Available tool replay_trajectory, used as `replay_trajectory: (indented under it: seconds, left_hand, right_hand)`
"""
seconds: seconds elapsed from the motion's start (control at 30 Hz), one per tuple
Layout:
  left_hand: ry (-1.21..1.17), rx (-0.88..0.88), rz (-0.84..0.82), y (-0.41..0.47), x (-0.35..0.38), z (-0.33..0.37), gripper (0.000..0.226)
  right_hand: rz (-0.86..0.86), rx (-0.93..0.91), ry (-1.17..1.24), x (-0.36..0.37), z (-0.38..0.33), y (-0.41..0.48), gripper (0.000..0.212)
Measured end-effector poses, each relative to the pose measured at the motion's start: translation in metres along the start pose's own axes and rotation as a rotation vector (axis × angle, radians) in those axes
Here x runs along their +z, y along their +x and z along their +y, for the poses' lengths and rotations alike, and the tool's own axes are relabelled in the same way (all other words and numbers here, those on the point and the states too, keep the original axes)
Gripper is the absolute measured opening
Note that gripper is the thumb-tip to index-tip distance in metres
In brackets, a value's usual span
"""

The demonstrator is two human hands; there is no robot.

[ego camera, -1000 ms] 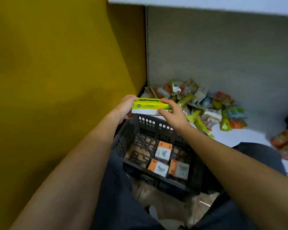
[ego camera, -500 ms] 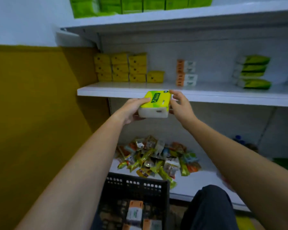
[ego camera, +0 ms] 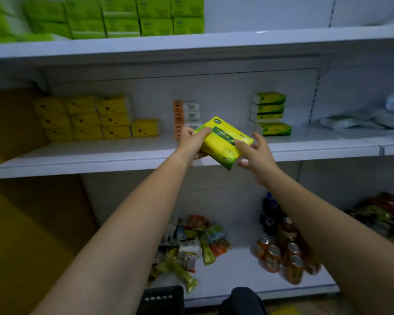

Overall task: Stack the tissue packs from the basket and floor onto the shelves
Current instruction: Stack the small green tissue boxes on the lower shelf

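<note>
A yellow-green tissue pack [ego camera: 223, 142] hangs tilted in the air just above the front of the middle shelf [ego camera: 100, 155]. My left hand [ego camera: 191, 142] grips its left end with curled fingers. At its right end my right hand [ego camera: 255, 153] pinches it between index finger and thumb, the other fingers spread. A stack of matching green-yellow packs [ego camera: 268, 114] stands on the shelf behind and to the right. Only the rim of the black basket [ego camera: 162, 298] shows at the bottom edge.
The middle shelf also holds orange-white packs [ego camera: 187, 114] and yellow packs [ego camera: 84, 119]. Green packs [ego camera: 123, 17] fill the top shelf. Snack bags [ego camera: 191, 246] and drink cans [ego camera: 280, 258] lie on the bottom shelf. A yellow wall closes the left side.
Both hands lifted the pack from over the basket up to the middle shelf and moved it right, tilting it. The view rose from the basket to the shelves.
</note>
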State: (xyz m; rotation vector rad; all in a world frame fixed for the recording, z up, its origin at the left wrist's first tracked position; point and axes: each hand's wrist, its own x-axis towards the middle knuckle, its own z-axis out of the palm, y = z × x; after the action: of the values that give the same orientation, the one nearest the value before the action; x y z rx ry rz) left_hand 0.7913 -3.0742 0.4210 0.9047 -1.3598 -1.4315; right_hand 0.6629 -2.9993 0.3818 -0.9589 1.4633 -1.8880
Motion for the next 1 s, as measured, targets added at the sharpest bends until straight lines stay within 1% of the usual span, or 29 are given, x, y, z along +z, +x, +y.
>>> replay_trajectory:
  seconds: [0.03,0.1,0.13,0.17,0.23,0.33,0.4,0.47,0.53,0.57,0.73,0.87,0.93,1.0]
  left_hand:
    - [0.012,-0.001,0.004,0.01,0.012,-0.003,0.025]
    - [0.066,-0.005,0.001,0.029,0.035,-0.008,0.024]
    - [0.089,-0.007,-0.003,0.039,0.044,-0.011,0.025]
    - [0.105,-0.005,-0.001,0.05,0.053,-0.014,0.025]
    - [0.122,0.006,0.015,0.074,0.07,-0.018,0.027]
    - [0.13,0.02,0.004,0.104,0.095,-0.022,0.028]
    - [0.198,0.055,-0.008,0.123,0.116,-0.027,0.027]
    - [0.247,0.121,-0.037,0.142,0.139,-0.033,0.018]
    - [0.281,0.203,-0.08,0.16,0.16,-0.042,0.008]
    - [0.306,0.242,-0.098,0.168,0.17,-0.048,0.009]
    - [0.352,0.353,-0.131,0.205,0.211,-0.078,0.024]
    - [0.509,0.385,-0.142,0.226,0.23,-0.098,0.039]
    - [0.57,0.396,-0.105,0.228,0.232,-0.105,0.045]
    - [0.584,0.405,-0.041,0.231,0.231,-0.107,0.049]
  right_hand:
    - [0.091,-0.069,-0.101,-0.008,0.001,0.011,0.075]
    - [0.284,-0.216,-0.28,-0.021,-0.003,0.029,0.059]
    - [0.345,-0.275,-0.326,-0.028,-0.006,0.037,0.051]
    - [0.371,-0.322,-0.358,-0.034,-0.008,0.048,0.047]
    - [0.318,-0.329,-0.366,-0.046,-0.011,0.073,0.051]
    - [0.106,-0.269,-0.324,-0.064,-0.01,0.106,0.061]
    - [0.057,-0.305,-0.452,-0.077,-0.007,0.129,0.058]
    - [0.098,-0.343,-0.548,-0.092,-0.005,0.154,0.054]
    - [0.147,-0.345,-0.554,-0.106,-0.001,0.18,0.05]
    - [0.167,-0.348,-0.55,-0.112,0.002,0.192,0.049]
    - [0.232,-0.355,-0.528,-0.14,0.025,0.254,0.046]
    - [0.273,-0.362,-0.571,-0.148,0.054,0.279,0.043]
    - [0.279,-0.39,-0.65,-0.15,0.062,0.281,0.047]
    - [0.338,-0.43,-0.73,-0.151,0.063,0.282,0.049]
